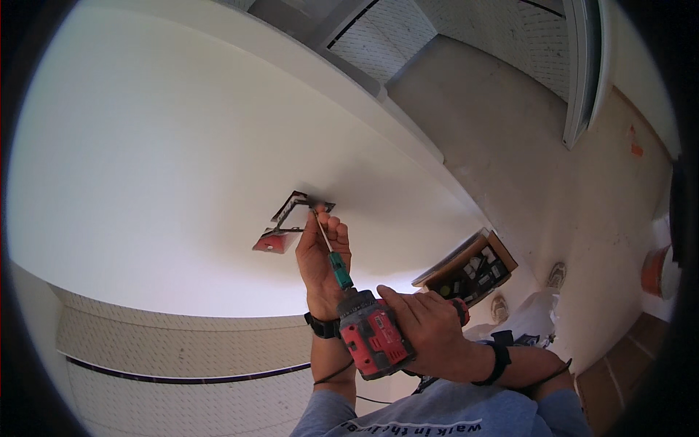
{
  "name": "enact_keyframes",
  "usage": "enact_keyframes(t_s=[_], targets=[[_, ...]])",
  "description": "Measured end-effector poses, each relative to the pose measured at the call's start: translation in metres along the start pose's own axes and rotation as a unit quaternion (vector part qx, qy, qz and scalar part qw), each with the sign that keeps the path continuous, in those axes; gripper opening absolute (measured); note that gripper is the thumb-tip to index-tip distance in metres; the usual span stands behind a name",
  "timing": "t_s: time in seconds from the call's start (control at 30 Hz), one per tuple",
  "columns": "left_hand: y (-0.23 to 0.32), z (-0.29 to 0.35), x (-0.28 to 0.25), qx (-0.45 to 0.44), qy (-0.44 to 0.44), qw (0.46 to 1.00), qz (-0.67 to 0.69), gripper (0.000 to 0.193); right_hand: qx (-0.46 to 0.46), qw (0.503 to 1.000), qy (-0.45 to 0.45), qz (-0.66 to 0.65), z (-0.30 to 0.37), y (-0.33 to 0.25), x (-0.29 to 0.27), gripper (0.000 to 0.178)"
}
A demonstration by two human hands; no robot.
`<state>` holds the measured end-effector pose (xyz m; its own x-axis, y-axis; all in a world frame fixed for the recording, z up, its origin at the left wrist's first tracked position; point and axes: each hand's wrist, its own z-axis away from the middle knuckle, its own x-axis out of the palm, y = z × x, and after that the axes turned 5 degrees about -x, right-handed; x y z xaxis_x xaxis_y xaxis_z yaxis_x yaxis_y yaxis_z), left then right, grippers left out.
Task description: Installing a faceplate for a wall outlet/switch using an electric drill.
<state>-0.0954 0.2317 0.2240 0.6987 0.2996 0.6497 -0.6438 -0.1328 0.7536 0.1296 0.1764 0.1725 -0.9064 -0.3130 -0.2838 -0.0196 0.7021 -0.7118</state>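
My right hand point(437, 331) is wrapped round a red and black cordless drill point(373, 336). From its chuck a green bit holder point(339, 271) and a long thin bit point(323, 231) reach up and left toward the wall. My left hand point(325, 251) is raised at the tip of the bit, fingers curled and pinched together; what they pinch is hidden. The fingertips touch the lower right side of a dark rectangular frame point(290, 206) on the white wall. A red and clear flap-like piece point(275, 242) hangs at the frame's lower left corner.
An open cardboard box point(477, 273) with dark and white parts stands on the floor by the wall, close to my feet point(557, 275). An orange and white bucket point(657, 273) is at the far right. A metal door frame point(579, 87) rises at the upper right.
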Motion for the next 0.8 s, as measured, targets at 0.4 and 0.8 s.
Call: enact_keyframes(t_s=[0.4, 0.8], targets=[[0.006, -0.004, -0.016, -0.033, -0.007, 0.999, 0.025, 0.022, 0.001, 0.999, 0.002, 0.052, -0.011, -0.011, 0.003, 0.082], [-0.004, 0.004, -0.032, 0.083, 0.001, 0.977, -0.198, 0.023, -0.024, 0.994, 0.023, 0.100, -0.012, -0.016, 0.018, 0.077]])
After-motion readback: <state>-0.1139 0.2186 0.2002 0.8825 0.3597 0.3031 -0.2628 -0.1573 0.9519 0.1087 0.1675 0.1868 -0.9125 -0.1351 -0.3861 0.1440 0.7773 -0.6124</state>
